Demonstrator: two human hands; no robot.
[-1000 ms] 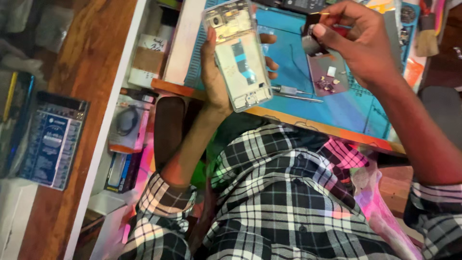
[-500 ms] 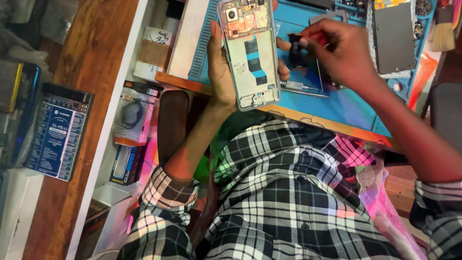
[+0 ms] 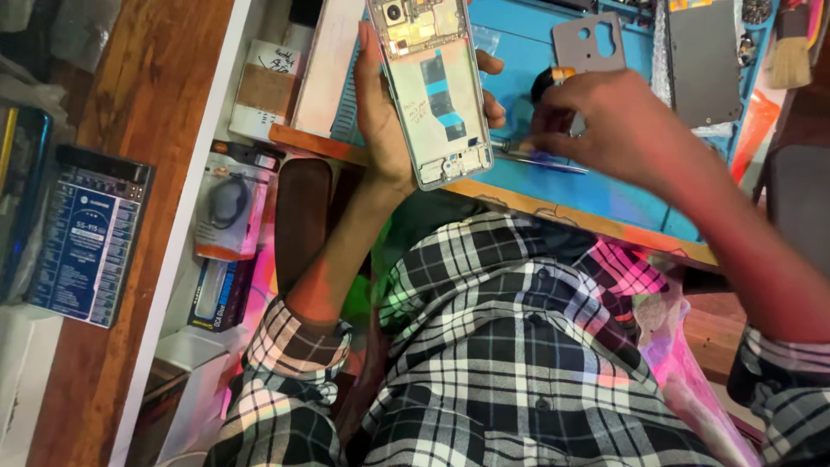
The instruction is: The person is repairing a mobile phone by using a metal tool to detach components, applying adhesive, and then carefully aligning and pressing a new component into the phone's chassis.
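Opened phone (image 3: 435, 86) is gripped upright in left hand (image 3: 385, 112). Right hand (image 3: 618, 125) is lowered over blue mat (image 3: 519, 52), fingers pinched on tweezers (image 3: 527, 156).

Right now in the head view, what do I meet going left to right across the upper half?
Dark blue boxed device → packaged cable → left hand → opened phone frame → right hand → dark grey back plate → brush.
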